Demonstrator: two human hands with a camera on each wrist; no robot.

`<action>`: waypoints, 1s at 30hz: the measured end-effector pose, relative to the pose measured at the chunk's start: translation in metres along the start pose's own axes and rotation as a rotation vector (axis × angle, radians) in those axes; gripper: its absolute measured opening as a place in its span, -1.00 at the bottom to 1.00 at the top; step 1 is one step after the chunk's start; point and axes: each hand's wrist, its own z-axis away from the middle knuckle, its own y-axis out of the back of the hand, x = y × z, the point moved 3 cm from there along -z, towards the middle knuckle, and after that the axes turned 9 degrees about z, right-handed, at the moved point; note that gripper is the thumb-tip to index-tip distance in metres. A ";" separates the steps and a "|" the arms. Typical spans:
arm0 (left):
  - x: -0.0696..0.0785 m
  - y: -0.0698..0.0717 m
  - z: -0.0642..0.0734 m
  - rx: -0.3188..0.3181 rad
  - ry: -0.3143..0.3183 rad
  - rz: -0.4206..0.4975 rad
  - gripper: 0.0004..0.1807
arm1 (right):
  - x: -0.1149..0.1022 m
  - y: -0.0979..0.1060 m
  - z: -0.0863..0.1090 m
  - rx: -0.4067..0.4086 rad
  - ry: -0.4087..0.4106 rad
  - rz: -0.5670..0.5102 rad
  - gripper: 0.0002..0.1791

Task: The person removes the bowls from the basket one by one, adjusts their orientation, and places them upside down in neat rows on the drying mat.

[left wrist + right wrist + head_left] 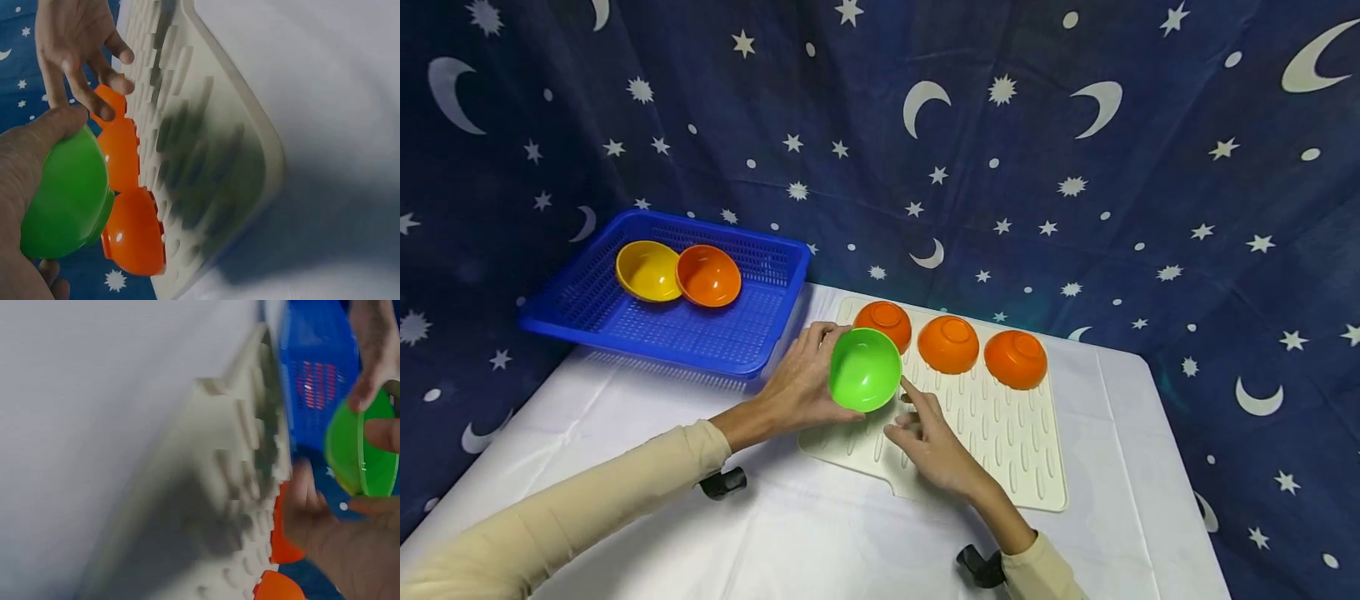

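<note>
Above the near-left part of a cream drying mat (970, 417), my left hand (801, 383) holds a green bowl (865, 371) by its side, thumb at the lower rim. The bowl's inside faces up toward the head camera. My right hand (936, 442) is just right of it with fingers spread and loosely bent; its index fingertip is close to the rim, and whether it touches I cannot tell. Three orange bowls stand upside down in a row along the mat's far edge: a left one (883, 321), a middle one (948, 344) and a right one (1016, 360).
A blue plastic basket (767, 333) stands at the back left of the white-covered table (1120, 467). Inside it lie a yellow bowl (649, 272) and an orange bowl (708, 277), side by side and touching. A dark curtain (865, 125) with moons and stars hangs behind.
</note>
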 end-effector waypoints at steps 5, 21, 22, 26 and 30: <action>0.000 -0.011 -0.002 0.059 0.017 0.010 0.28 | -0.007 0.004 -0.010 -0.052 -0.031 -0.304 -0.32; 0.000 -0.023 0.012 -0.093 0.107 0.353 0.22 | 0.000 0.007 -0.014 0.053 -0.053 -0.345 -0.36; 0.000 -0.022 0.013 -0.096 0.110 0.365 0.20 | 0.002 0.006 -0.014 0.057 -0.051 -0.339 -0.37; -0.001 -0.018 0.017 -0.121 0.119 0.386 0.16 | 0.006 0.005 -0.014 0.064 -0.048 -0.315 -0.38; -0.002 -0.016 0.021 -0.156 0.108 0.377 0.18 | 0.007 0.005 -0.014 0.059 -0.048 -0.318 -0.41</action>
